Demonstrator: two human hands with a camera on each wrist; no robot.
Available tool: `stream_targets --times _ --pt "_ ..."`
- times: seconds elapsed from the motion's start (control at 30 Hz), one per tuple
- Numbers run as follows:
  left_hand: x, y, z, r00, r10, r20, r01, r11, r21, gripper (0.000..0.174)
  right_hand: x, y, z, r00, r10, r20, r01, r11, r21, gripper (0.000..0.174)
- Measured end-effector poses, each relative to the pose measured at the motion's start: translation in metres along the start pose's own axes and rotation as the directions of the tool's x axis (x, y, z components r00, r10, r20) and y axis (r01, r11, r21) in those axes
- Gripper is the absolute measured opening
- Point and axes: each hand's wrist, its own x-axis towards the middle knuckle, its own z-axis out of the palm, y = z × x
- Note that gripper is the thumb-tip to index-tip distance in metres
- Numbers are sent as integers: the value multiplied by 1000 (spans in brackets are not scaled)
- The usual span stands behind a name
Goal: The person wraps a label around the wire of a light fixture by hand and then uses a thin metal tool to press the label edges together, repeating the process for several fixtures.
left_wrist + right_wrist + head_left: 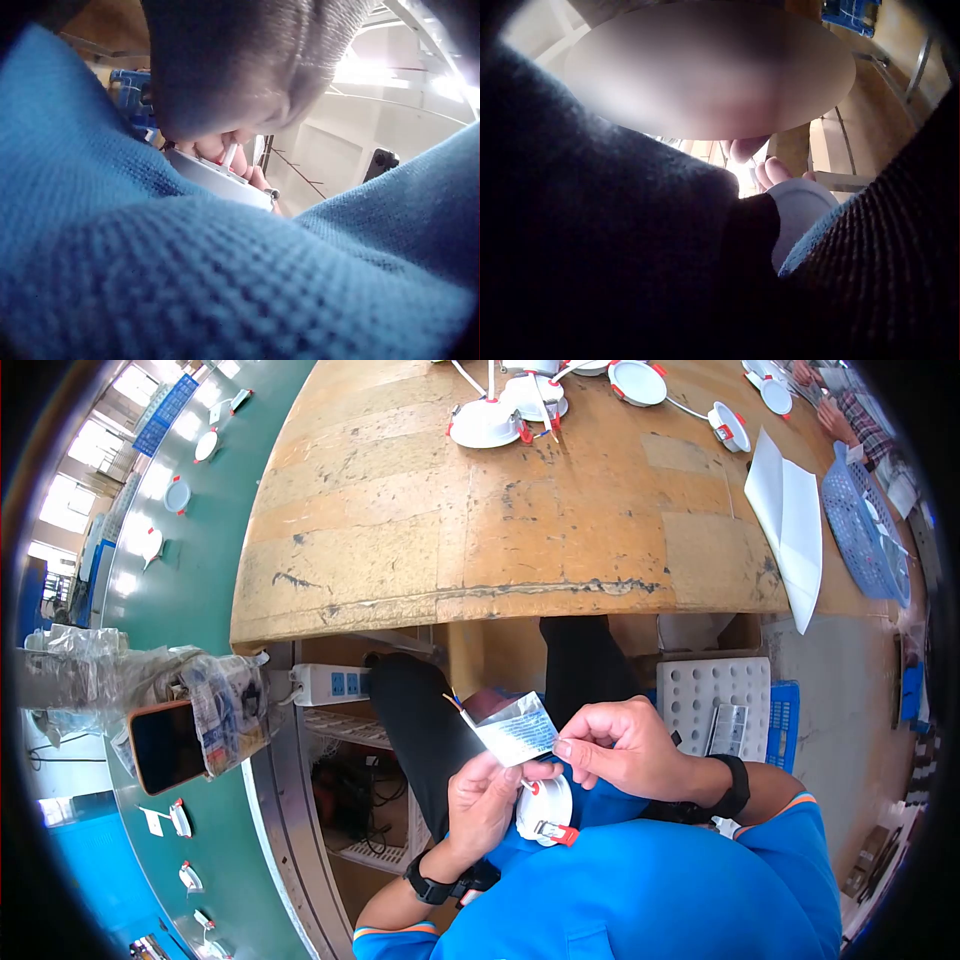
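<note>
The left grip (485, 800) is clenched round a white lamp (545, 812), held low in the lap against the blue shirt (650, 900), with its thumb lying across the top toward 3 o'clock. The lamp's orange spring clip (563, 835) sticks out at its 4 o'clock edge. Just above the lamp, at its 12 o'clock, is a silver driver (520, 728) with a printed label. It is tilted, and the right grip (625, 745) pinches its 4 o'clock corner between thumb and forefinger. Short wires (455, 703) leave the driver at 10 o'clock.

The left wrist view shows the lamp's pale rim (217, 180) under the curled fingers (259, 178), with shirt cloth filling the rest. In the right wrist view the lamp (799, 206) shows white beside two fingertips (769, 171); much of that view is dark sleeve.

The worn bench (400, 510) fills the head view at 12 o'clock. More lamps (490, 420) are clustered at its far edge, with a folded paper (790, 520) and a blue basket (860, 530) toward 2 o'clock. Under the bench edge a power strip (330, 682) sits at 10 o'clock of the hands. A plastic-wrapped phone (165, 745) is at 9 o'clock, and a white tray (715, 695) with holes lies at 2 o'clock.
</note>
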Motion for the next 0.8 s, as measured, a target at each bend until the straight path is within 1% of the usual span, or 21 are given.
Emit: stream_targets --times 0.27,0.37,0.53,0.8 --pt "-1 0 -2 998 18 55 -17 1000 -12 31 -1 1 0 1000 -24 -7 24 1000 -16 14" --pt "-1 0 -1 998 38 49 -37 999 -7 32 -1 0 1 999 -42 -3 42 999 -25 14" --pt "-1 1 -1 997 19 72 -20 1000 11 34 -2 -1 2 997 -77 -8 77 996 -48 13" --pt "-2 0 -2 996 32 82 -34 999 18 35 -1 -2 2 997 -78 -13 77 996 -36 12"
